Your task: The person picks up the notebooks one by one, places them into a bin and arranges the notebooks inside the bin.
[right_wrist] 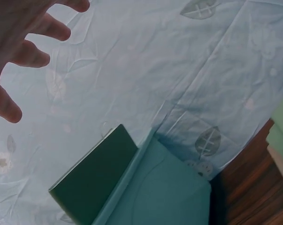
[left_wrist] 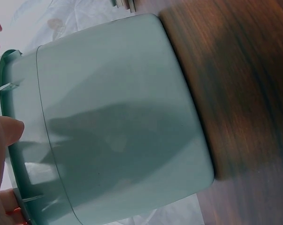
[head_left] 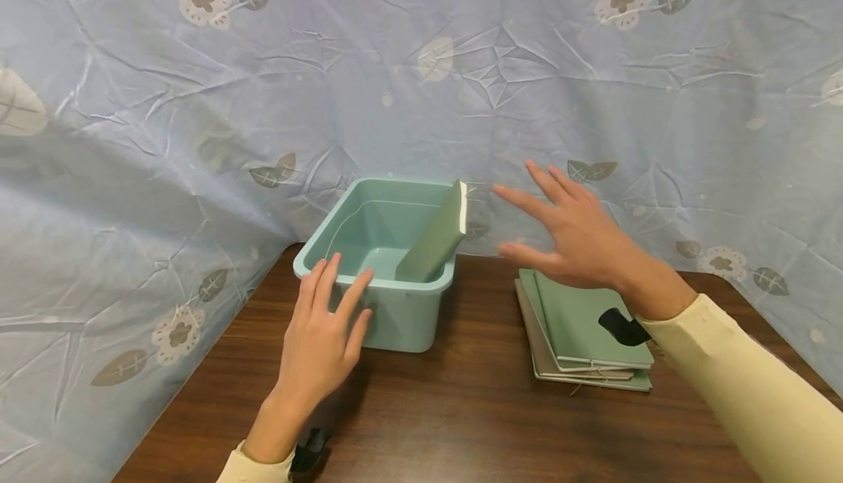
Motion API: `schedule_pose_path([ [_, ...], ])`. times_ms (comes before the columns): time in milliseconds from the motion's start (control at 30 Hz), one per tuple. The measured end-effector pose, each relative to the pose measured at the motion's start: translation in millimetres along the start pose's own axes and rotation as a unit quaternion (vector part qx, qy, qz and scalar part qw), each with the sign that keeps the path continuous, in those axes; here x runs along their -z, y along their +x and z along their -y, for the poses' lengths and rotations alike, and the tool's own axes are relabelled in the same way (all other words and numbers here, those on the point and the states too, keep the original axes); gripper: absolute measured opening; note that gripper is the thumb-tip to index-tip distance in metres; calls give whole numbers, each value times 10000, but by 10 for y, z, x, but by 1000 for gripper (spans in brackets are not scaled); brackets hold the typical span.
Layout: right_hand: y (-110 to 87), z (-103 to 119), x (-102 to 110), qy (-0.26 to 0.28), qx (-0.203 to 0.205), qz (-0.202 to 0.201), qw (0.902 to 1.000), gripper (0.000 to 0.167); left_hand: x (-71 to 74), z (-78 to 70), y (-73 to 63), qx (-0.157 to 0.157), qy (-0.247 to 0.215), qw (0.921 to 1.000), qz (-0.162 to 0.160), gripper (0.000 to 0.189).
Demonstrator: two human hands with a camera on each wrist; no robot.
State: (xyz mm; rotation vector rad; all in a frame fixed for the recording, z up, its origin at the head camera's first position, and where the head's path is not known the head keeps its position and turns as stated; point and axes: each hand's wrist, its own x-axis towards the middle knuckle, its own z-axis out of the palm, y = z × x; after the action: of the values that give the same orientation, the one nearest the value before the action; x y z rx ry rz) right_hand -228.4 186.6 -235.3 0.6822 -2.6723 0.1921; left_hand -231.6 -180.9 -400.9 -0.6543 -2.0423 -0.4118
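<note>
A pale teal plastic bin (head_left: 402, 315) stands on the table. Inside it, a green notebook (head_left: 435, 238) leans against the right wall, its upper end sticking out above the rim. My left hand (head_left: 321, 337) is at the bin's near left rim with fingers spread; in the left wrist view the thumb (left_wrist: 12, 130) lies by the rim. Up in the air to the right of the bin, my right hand (head_left: 573, 230) has its fingers spread and holds nothing. The right wrist view shows the same notebook (right_wrist: 96, 176) below that hand's fingertips.
To the right of the bin, a stack of green and beige notebooks (head_left: 586, 322) lies on the brown wooden table (head_left: 474, 410). A blue floral cloth (head_left: 395, 117) hangs behind the table and along its left side.
</note>
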Motion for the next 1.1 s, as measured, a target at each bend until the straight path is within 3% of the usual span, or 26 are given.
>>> schedule_pose_path([
  [467, -204, -197, -51, -53, -401, 292, 9988, 80, 0, -10, -5, 33, -24, 10000, -1, 60],
  [1100, -498, -483, -198, -60, -623, 514, 9967, 86, 3, -18, 13, -33, 1, 10000, 16, 61],
])
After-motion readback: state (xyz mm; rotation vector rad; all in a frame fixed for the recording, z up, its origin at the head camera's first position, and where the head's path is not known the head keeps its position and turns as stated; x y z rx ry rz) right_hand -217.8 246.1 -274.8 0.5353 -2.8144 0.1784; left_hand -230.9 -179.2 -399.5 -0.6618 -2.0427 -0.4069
